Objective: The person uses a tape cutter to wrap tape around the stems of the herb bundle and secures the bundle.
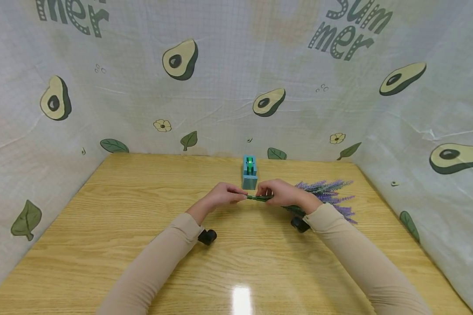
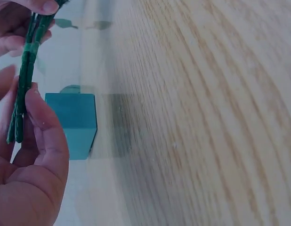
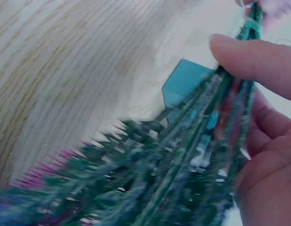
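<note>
A bunch of lavender (image 1: 333,197) with purple flower spikes and green stems is held above the table, its flowers lying out to the right. My right hand (image 1: 280,192) grips the stems, thumb on one side and fingers curled behind, as the right wrist view shows. Around the lower ends of the stems (image 2: 25,80), my left hand (image 2: 39,160) curls its thumb and fingers. A shiny light-green band (image 2: 31,47) circles the stems between the two hands. Just beyond the hands stands a blue tape dispenser (image 1: 250,181) with a green roll (image 1: 250,164) in it.
The wooden table (image 1: 142,192) extends to both sides and toward me. A white curtain (image 1: 220,96) printed with avocados and leaves encloses the back and sides. Black wrist cameras (image 1: 207,236) hang below the sleeves, close over the tabletop.
</note>
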Available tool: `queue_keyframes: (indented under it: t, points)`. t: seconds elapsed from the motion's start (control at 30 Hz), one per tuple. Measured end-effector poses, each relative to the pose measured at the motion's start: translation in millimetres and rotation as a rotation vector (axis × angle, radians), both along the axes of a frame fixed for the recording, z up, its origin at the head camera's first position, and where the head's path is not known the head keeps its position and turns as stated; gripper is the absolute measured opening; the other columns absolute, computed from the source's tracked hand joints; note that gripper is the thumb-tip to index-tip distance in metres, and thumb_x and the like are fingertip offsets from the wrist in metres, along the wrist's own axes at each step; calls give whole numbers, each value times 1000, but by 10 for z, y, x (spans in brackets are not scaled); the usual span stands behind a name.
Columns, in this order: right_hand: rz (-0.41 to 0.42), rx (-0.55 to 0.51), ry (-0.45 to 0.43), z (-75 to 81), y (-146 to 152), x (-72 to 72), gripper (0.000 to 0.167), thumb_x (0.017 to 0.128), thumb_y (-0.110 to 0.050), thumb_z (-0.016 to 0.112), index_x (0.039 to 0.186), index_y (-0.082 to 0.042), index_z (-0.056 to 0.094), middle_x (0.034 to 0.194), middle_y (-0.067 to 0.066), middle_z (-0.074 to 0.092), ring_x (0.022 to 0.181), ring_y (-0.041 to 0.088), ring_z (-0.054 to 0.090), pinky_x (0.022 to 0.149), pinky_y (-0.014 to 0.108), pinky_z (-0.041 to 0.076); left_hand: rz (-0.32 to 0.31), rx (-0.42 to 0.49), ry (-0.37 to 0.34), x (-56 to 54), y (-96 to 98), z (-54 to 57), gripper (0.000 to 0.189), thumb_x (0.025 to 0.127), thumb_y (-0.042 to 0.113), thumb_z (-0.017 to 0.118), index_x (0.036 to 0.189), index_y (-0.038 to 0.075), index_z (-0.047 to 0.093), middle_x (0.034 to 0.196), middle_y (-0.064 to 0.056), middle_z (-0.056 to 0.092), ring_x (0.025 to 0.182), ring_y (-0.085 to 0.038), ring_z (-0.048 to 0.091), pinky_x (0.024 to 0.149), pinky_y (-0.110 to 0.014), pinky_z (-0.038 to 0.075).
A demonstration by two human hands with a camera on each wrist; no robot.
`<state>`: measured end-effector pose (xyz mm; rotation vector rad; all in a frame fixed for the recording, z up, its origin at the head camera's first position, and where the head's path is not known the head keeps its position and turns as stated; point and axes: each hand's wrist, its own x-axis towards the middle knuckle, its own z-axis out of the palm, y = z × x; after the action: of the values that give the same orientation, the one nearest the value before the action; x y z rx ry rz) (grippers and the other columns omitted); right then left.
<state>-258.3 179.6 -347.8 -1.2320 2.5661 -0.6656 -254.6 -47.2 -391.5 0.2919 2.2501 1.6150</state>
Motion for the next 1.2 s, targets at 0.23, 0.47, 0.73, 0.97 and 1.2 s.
queue_keyframes:
  t: [0.23,0.47,0.73,0.97,1.2]
  points:
    - [-39,35,4,0,-25,-6,30,78,7,68,101,-9,57,90,2,61,82,17,58,75,36,49,6,49,-21,-22,6,0,22,86,15,69,103,3,71,100,-6,66,98,-28,61,83,-36,51]
    - [-85,62,-119,7,-13,-54,18,87,-2,58,105,-5,58,91,3,59,76,16,57,67,32,49,21,-9,19,-31,30,12,17,84,14,71,97,4,74,95,-5,67,86,-22,63,79,-36,52]
    - [-61,58,-55,27,-10,-59,19,86,-1,63,104,-6,64,93,1,63,80,13,57,72,32,49,20,-59,48,-39,1,-1,14,82,11,73,95,8,75,99,-2,66,87,-17,60,80,-35,51]
    - [-98,77,37,-7,-49,-88,24,80,2,69,102,-7,65,93,4,65,85,18,60,74,35,50,44,-8,42,-74,22,11,17,85,17,70,98,7,73,98,-4,65,93,-23,59,86,-39,48]
    - [-103,128,87,-35,-65,-110,21,80,1,68,101,-3,68,89,2,63,78,15,57,71,33,49,51,-51,66,-103,74,0,17,81,13,74,97,7,75,97,-3,67,87,-16,59,80,-33,49]
